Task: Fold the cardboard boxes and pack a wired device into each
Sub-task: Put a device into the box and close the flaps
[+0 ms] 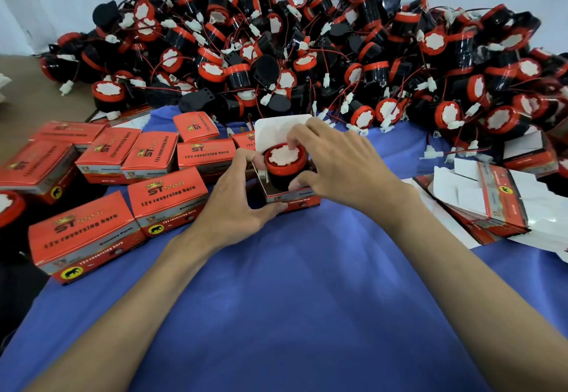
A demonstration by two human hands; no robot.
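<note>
Both bare forearms reach in from the near edge and converge. The left hand (239, 207) clasps the box (302, 199), thumb on its near wall. The right hand (341, 161) curls its fingers (296, 136) over the device (284, 161), pinching it.

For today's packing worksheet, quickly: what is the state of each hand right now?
Left hand: holds the open box at its left side.
Right hand: grips the wired device, which sits in that box.
</note>
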